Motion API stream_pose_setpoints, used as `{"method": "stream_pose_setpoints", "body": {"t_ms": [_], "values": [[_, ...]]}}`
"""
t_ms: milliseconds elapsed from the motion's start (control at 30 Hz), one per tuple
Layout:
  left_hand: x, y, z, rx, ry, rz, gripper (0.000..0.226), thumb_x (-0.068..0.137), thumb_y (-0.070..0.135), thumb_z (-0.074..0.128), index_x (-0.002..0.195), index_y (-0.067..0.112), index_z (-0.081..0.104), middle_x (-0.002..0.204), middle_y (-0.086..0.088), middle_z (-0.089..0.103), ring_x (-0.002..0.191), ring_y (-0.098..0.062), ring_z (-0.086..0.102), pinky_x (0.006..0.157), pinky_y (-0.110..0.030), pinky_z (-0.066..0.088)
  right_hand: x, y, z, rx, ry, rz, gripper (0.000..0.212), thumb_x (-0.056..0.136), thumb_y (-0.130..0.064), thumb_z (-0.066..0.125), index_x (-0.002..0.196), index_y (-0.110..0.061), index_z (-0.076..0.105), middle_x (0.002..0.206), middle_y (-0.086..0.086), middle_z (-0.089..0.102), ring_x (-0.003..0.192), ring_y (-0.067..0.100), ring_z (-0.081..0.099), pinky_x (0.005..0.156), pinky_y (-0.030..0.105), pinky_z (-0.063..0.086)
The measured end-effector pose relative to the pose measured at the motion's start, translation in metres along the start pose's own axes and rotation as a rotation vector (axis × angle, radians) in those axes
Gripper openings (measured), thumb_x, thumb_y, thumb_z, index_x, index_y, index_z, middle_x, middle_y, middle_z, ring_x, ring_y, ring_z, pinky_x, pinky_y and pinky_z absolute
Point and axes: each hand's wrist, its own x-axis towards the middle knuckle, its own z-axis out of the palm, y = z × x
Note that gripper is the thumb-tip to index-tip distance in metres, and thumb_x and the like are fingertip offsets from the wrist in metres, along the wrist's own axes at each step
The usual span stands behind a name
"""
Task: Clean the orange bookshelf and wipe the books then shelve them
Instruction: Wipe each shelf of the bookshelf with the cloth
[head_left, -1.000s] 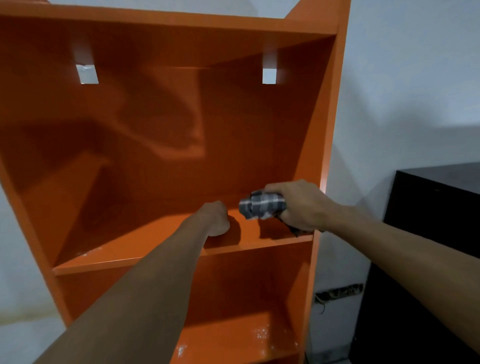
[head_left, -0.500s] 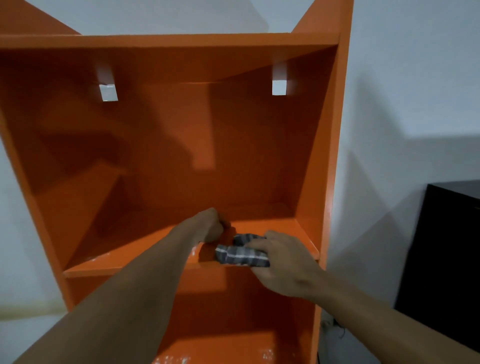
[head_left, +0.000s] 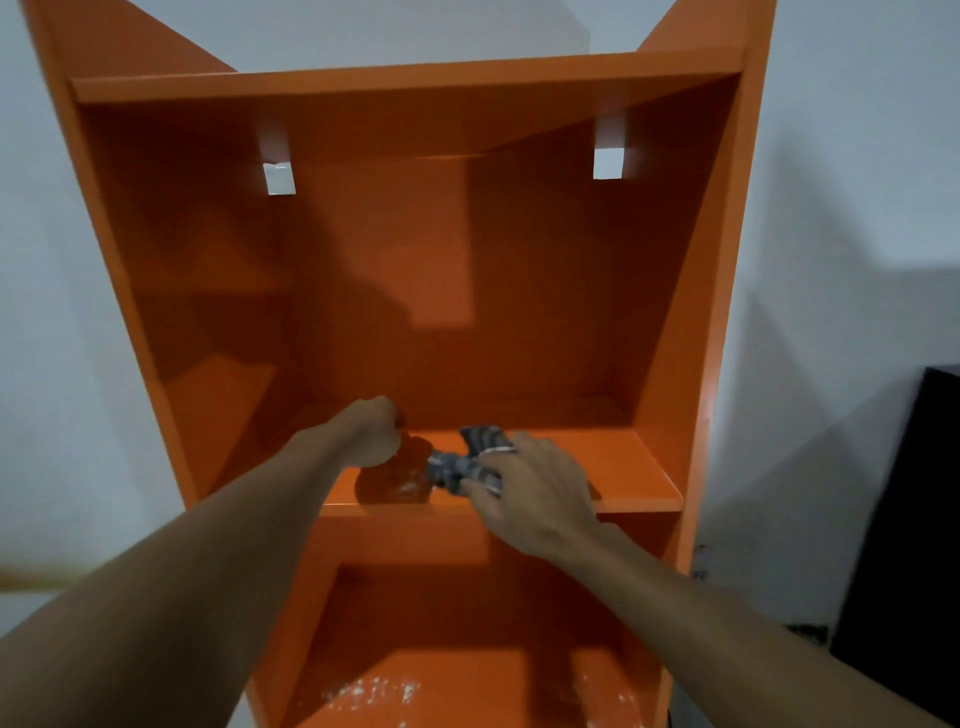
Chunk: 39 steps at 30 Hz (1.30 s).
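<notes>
- Head view: the right hand (head_left: 535, 493) has slid the grey cloth (head_left: 465, 460) from the right end of the middle shelf (head_left: 623, 467) to its front middle. So wiping the orange bookshelf (head_left: 467, 270) is under way.
- Its fingers curl round the cloth and press it down.
- The left hand (head_left: 371, 434) stays on that shelf, just beside the cloth and in its way. It looks curled, but I cannot tell if it holds anything.
- White dust specks (head_left: 371, 691) dot the lower shelf (head_left: 467, 670), so it likely needs wiping too.
- No books show. A black cabinet (head_left: 914, 519) stands at the right.
</notes>
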Motion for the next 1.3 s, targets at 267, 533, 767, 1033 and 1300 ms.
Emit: {"method": "stream_pose_setpoints", "body": {"t_ms": [267,533,767,1033,1300], "values": [[-0.004,-0.034,-0.001,0.177,-0.163,-0.044,0.043,0.104,0.016,0.038,0.147,0.017,0.044,0.147,-0.012,0.046,0.129,-0.031,0.049,0.101,-0.039,0.044,0.052,0.041,-0.012,0.024,-0.016,0.317,0.038,0.093,-0.054,0.043,0.121,-0.037,0.063,0.124,0.012,0.054,0.111,0.034,0.053,0.093,0.043,0.044],[0.004,-0.045,-0.011,0.125,-0.166,-0.005,0.044,0.103,0.007,0.038,0.145,0.017,0.043,0.146,-0.010,0.045,0.131,-0.029,0.047,0.107,-0.039,0.041,0.059,-0.006,0.027,-0.149,-0.089,0.252,0.045,0.095,-0.052,0.039,0.126,-0.028,0.061,0.128,0.010,0.051,0.114,0.033,0.047,0.095,0.043,0.038],[0.011,-0.073,-0.016,0.094,-0.123,0.078,0.035,0.096,0.012,0.053,0.128,0.025,0.060,0.133,-0.004,0.059,0.112,-0.024,0.058,0.090,-0.032,0.050,0.029,-0.070,0.007,0.285,-0.104,0.025,0.019,0.085,-0.049,0.064,0.082,-0.032,0.073,0.076,-0.011,0.063,0.075,0.016,0.057,0.065,0.032,0.045],[0.015,-0.081,-0.012,0.073,-0.162,0.167,0.045,0.103,0.006,0.040,0.143,0.026,0.049,0.146,-0.008,0.048,0.130,-0.030,0.049,0.110,-0.040,0.042,0.066,-0.014,0.028,-0.147,-0.152,0.455,0.051,0.092,-0.058,0.043,0.139,-0.038,0.047,0.137,0.005,0.046,0.120,0.032,0.047,0.098,0.046,0.041],[0.008,-0.085,-0.019,0.140,-0.185,0.183,0.037,0.099,0.008,0.045,0.129,0.023,0.062,0.122,-0.003,0.064,0.105,-0.022,0.061,0.083,-0.029,0.049,0.025,-0.120,0.026,0.158,-0.142,0.031,0.014,0.088,-0.047,0.056,0.089,-0.040,0.067,0.084,-0.005,0.056,0.080,0.023,0.055,0.067,0.033,0.039]]}}
